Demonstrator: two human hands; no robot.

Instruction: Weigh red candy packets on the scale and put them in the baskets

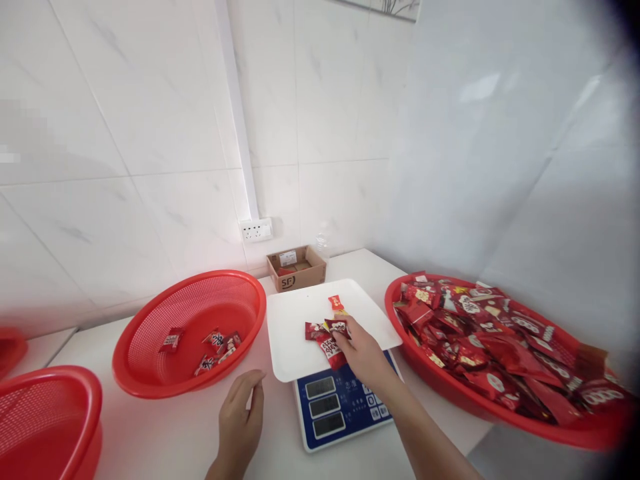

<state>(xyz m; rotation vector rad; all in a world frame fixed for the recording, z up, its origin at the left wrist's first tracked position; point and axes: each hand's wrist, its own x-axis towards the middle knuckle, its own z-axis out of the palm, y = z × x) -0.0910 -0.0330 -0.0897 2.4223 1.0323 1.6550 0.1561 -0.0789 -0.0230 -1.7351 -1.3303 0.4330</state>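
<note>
My right hand (364, 353) reaches over the white tray (295, 353) of a blue electronic scale (340, 407). Its fingers are closed on red snack packets (334, 340) lying on the tray. One more red packet (336, 302) sits further back on the tray. My left hand (241, 423) rests on the white table in front of a red basket (150, 373), fingers loosely curled and held together, holding nothing. That basket holds several red packets (216, 343).
A large red basket (590, 437) on the right is heaped with red packets. A small cardboard box (296, 268) stands by the wall under a power socket (256, 230). Two more red baskets (55, 413) sit at the far left.
</note>
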